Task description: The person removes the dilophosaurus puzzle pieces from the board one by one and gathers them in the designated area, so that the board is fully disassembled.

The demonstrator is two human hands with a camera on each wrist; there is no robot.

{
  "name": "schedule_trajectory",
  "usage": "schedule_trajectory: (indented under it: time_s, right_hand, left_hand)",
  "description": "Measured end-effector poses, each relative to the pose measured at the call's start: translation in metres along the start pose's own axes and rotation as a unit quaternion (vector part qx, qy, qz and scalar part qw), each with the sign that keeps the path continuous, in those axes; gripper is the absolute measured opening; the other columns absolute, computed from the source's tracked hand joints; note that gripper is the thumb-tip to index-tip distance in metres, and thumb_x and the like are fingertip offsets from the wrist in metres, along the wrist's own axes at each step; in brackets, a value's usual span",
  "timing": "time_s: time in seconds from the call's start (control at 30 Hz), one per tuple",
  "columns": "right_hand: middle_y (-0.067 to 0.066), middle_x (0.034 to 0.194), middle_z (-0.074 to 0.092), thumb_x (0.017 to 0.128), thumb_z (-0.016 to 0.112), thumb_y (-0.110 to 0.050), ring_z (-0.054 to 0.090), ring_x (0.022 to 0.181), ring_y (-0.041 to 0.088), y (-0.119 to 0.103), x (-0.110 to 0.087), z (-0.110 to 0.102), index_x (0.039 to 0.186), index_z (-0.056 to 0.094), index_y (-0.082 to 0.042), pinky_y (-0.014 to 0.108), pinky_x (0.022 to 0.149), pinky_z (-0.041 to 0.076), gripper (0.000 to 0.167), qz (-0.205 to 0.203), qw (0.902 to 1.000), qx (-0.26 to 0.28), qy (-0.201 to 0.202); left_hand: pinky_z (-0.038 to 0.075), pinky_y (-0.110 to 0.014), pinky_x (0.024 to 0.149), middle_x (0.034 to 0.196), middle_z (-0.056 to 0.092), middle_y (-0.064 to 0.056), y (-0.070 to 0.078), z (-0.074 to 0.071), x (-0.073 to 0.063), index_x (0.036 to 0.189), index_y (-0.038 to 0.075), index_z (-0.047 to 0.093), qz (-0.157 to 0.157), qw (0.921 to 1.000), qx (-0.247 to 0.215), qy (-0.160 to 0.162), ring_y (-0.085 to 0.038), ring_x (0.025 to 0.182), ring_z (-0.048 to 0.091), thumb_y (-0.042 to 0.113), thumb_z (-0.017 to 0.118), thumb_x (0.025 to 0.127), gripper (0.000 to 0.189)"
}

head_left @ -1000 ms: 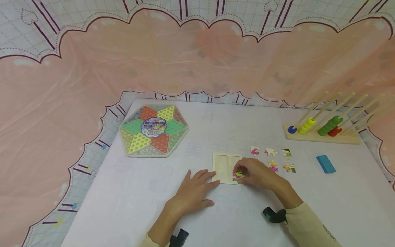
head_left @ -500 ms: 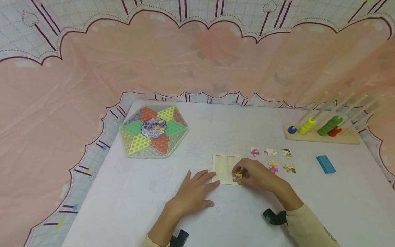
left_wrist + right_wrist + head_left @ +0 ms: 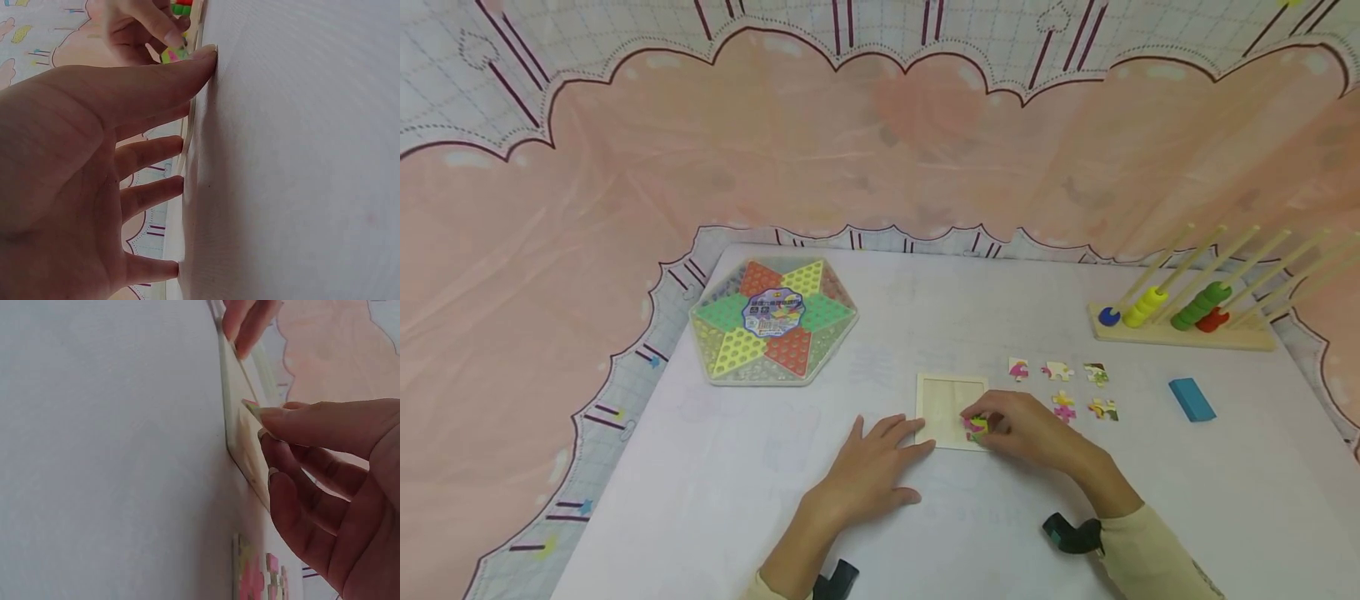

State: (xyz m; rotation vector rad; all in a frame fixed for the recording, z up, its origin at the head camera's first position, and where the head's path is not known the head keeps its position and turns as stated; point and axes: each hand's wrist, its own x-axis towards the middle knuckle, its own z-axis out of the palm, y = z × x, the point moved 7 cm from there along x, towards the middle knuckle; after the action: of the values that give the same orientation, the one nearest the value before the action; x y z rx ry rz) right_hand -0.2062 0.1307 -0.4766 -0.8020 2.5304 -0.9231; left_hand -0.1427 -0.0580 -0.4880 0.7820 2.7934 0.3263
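My right hand pinches a pink, green and yellow jigsaw piece between thumb and fingers. The piece overlaps the lower right corner of a square wooden puzzle tray. In the right wrist view the jigsaw piece stands tilted close over the tray's pale floor, part of it hidden by the thumb. My left hand lies with fingers spread, two fingertips at the tray's left rim and the thumb on the white tabletop.
Several loose jigsaw pieces lie right of the tray. Farther right is a blue block. A wooden bead rack with upright rods stands at the back right, and a hexagonal game box lies at the back left.
My right hand has shifted slightly left and toward me, with the jigsaw piece turning a little in its fingers. The left hand stays in place.
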Motion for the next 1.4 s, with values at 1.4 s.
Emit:
schedule_trajectory:
  time_s: [1.4]
  right_hand:
    - [0.014, 0.104, 0.074, 0.095, 0.072, -0.017, 0.063, 0.073, 0.001, 0.086, -0.124, -0.088, 0.125, 0.066, 0.000, 0.020, 0.060, 0.057, 0.035, 0.186, 0.9722, -0.024, 0.141]
  left_hand:
    - [0.034, -0.072, 0.115, 0.160, 0.046, 0.002, 0.002, -0.002, -0.002, 0.144, 0.030, 0.059, 0.004, 0.9999, -0.008, 0.007, -0.027, 0.149, 0.042, 0.044, 0.079, 0.085, 0.064]
